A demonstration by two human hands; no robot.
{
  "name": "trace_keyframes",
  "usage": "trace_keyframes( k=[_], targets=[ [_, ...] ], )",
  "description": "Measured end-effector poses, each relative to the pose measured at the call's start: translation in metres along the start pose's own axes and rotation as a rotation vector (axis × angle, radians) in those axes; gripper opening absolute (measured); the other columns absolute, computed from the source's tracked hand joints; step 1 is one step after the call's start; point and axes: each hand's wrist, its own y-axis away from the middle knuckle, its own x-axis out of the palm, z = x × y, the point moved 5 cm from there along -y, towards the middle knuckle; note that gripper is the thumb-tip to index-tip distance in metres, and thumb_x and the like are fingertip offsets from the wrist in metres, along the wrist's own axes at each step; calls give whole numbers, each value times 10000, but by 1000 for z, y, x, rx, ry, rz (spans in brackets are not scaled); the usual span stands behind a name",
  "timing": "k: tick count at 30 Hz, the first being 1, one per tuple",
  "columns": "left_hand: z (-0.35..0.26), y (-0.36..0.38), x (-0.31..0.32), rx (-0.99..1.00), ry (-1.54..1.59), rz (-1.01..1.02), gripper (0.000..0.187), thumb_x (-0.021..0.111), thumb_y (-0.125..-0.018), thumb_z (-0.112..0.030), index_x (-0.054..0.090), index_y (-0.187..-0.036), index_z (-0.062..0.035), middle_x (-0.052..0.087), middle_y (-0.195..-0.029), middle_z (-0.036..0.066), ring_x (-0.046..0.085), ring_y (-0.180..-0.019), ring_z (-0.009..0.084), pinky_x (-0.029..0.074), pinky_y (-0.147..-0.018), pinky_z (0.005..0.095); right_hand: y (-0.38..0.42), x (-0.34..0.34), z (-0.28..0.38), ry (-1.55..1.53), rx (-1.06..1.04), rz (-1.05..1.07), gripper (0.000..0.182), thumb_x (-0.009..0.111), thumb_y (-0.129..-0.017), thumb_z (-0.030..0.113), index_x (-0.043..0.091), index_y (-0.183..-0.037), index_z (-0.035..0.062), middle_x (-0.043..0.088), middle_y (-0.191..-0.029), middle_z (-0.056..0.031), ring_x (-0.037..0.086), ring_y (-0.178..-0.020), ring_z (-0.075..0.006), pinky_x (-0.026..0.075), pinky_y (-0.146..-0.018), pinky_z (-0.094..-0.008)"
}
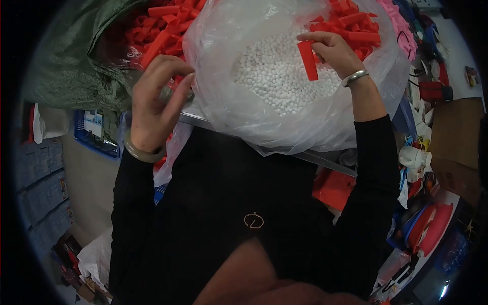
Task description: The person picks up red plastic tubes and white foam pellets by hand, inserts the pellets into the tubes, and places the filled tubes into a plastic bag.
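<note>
At the upper right of the frame, the right hand (333, 51) is pinching a red plastic piece (308, 60) by its top end, over a clear bag (244, 112) of white beads (277, 76). The piece looks light and stiff, easiest held by its long flat sides. At upper left, the left hand (155, 101) is curling its fingers against the bag's edge, beside the red pile (157, 35).

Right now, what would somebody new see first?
The clear plastic bag of tiny white beads in the top middle stands out first. The right hand holds a red plastic piece over the beads, with heaps of red pieces behind. The left hand grips the bag's edge.
</note>
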Motion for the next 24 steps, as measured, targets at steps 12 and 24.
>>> trace_keyframes(
  k=[12,24],
  targets=[
    [-4,-9,84,52,250,130,85,647,-812,-39,600,-882,-25,576,-843,106,599,-755,263,477,-643,338,1,2,24,350,-323,-298,230,584,-894,122,594,-1072,-23,627,-838,-100,581,-719,-208,481,-672,-321],
    [-3,35,112,110,84,-62,184,679,-754,-138,560,-881,-79,507,-860,76,534,-855,260,412,-779,373,-44,68,-38,263,-163,-100,126,527,-876,36,593,-951,-42,629,-808,-110,594,-701,-230,470,-669,-335]
  ],
)
